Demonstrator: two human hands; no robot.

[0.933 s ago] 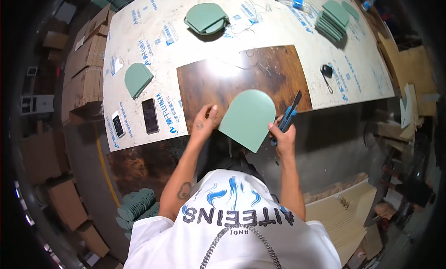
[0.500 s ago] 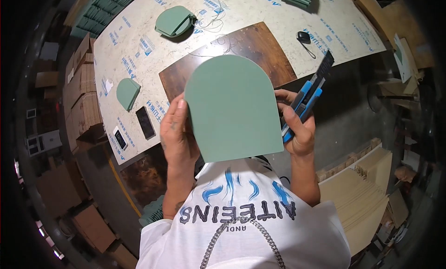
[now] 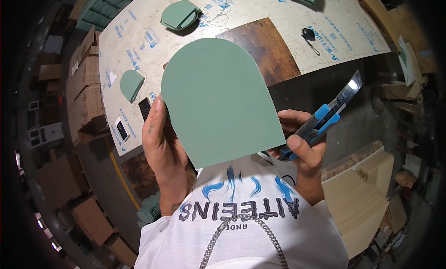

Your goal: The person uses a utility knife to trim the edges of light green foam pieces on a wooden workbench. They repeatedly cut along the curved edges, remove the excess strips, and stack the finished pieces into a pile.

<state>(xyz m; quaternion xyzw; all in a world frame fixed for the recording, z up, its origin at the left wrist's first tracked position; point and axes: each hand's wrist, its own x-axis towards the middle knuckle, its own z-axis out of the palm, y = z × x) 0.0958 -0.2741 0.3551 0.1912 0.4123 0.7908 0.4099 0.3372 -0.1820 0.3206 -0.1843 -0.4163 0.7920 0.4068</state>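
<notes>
White surface (image 3: 255,9) beyond, my left hand (image 3: 160,146) rightly edge-grips green arched panel (image 3: 220,101), probably light, stiff; right hand (image 3: 307,150) grips blue-black cutter (image 3: 322,122).

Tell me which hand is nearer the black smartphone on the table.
Left. The left hand is just right of the black smartphone, partly hiding it; the right hand is farther right, across the green arched panel.

Dark block lettering (image 3: 239,211) in two sizes stands upside down across the chest of a white T-shirt (image 3: 248,250). Blue printed characters (image 3: 151,38) repeat over the white tabletop (image 3: 134,29). At its near left, a white-framed phone (image 3: 122,128) shows pale digits, too small to read.
</notes>
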